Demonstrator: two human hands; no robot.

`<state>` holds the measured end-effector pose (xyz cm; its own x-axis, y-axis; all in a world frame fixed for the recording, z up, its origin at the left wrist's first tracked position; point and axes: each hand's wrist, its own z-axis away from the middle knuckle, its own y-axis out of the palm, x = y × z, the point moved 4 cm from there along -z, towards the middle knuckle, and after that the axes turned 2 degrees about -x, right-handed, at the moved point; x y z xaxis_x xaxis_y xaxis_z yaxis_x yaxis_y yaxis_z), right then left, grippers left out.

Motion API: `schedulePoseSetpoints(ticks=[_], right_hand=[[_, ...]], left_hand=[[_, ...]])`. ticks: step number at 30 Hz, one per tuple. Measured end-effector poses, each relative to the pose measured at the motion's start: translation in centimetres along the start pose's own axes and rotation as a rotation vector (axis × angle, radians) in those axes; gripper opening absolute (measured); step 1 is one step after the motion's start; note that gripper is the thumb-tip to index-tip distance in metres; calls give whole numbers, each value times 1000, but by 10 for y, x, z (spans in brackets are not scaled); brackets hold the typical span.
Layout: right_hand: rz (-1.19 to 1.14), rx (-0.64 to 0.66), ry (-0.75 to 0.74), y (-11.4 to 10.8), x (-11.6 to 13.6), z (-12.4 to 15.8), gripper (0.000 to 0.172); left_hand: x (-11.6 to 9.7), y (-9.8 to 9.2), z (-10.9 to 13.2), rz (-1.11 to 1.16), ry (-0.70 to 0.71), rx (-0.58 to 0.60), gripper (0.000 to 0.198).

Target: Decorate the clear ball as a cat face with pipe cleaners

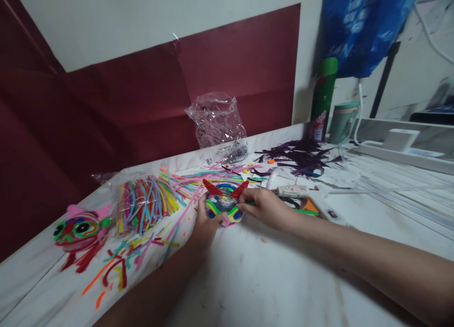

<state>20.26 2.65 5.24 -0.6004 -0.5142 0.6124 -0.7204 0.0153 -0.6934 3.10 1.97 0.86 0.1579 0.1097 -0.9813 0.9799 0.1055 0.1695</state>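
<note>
A small animal-like mask [224, 205] made of coloured pipe cleaners, with two red horns, is held up just above the white table. My left hand [207, 218] grips its left and lower edge, thumb across the front. At the right edge of the mask, my right hand [262, 206] is closed in a pinch. A bit of green pipe cleaner shows at those fingertips, and a green strip [308, 212] emerges beyond the hand; whether they are one piece is hard to see.
A finished-looking pink and red pipe-cleaner animal [81, 232] stands at left, beside a bagged bundle of pipe cleaners [145, 204]. Cut scraps [120, 265] lie in front. Behind are a clear plastic bag [218, 121], dark purple strips [300, 156], a green spray can [324, 92] and a mug [344, 122].
</note>
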Motion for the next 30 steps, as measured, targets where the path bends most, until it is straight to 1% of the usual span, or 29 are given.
schedulePoseSetpoints(ticks=[2, 5, 15, 17, 20, 22, 26, 30], right_hand=[[27, -29, 40, -1, -1, 0, 4], [36, -53, 39, -1, -1, -1, 6], [-44, -51, 66, 1, 0, 0, 8], [-51, -42, 72, 1, -1, -1, 7], [-52, -38, 77, 1, -1, 0, 6], [-47, -42, 76, 0, 0, 0, 6], [-36, -40, 81, 0, 4, 2, 8], [-32, -33, 79, 2, 7, 2, 8]], left_hand=[[-1, 1, 1, 2, 9, 9, 83], [-2, 3, 2, 0, 19, 13, 82], [-2, 3, 4, -13, 17, 2, 81], [-2, 3, 4, -7, 23, 21, 80], [-1, 4, 4, 4, 38, 83, 81], [1, 4, 4, 4, 26, 98, 83], [6, 2, 3, -15, -16, 91, 87], [5, 1, 4, -33, -28, 52, 90]])
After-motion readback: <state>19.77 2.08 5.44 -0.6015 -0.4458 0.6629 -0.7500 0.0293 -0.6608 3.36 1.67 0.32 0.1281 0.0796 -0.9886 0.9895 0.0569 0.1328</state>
